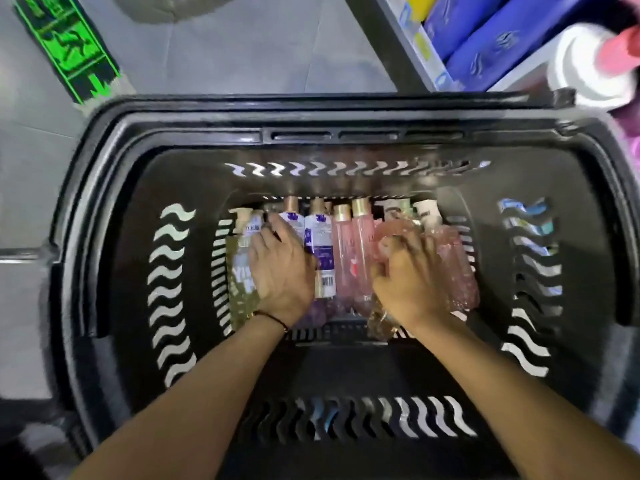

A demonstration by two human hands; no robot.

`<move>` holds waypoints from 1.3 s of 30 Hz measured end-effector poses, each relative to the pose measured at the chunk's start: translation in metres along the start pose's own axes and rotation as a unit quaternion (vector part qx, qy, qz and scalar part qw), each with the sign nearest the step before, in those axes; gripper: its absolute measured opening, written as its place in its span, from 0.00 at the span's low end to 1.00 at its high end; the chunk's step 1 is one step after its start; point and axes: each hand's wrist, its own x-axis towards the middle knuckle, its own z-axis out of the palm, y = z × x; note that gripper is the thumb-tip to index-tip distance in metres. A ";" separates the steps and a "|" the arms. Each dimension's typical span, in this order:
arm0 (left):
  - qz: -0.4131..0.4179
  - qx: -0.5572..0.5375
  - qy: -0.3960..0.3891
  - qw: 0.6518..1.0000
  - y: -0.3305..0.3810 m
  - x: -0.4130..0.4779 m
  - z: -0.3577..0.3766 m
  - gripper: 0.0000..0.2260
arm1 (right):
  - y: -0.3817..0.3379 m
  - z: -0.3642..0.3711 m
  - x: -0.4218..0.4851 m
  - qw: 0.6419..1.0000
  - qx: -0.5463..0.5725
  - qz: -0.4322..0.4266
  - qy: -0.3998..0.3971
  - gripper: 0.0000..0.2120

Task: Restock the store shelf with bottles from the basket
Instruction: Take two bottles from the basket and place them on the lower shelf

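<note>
A black plastic basket (pixel 104 209) fills the view, with several bottles lying side by side on its floor. From the left lie a greenish pump bottle (pixel 240 271), purple-labelled bottles (pixel 323 258), pink bottles with gold caps (pixel 349 251) and a pink pump bottle (pixel 457 268). My left hand (pixel 280 268) rests over the greenish and purple bottles, fingers curled onto a purple-labelled one. My right hand (pixel 408 275) closes around a pink bottle (pixel 391 237) near the right of the row. Whether either bottle is lifted is unclear.
The store shelf edge (pixel 408 43) runs along the top right, holding blue packages (pixel 491 39) and a white and pink bottle (pixel 588 60). Grey tiled floor with a green exit sticker (pixel 69 46) lies at the top left.
</note>
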 end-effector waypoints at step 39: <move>-0.128 -0.670 -0.197 0.704 -0.048 -0.109 -0.145 0.15 | -0.035 -0.077 -0.041 0.906 0.423 -0.021 0.009 0.23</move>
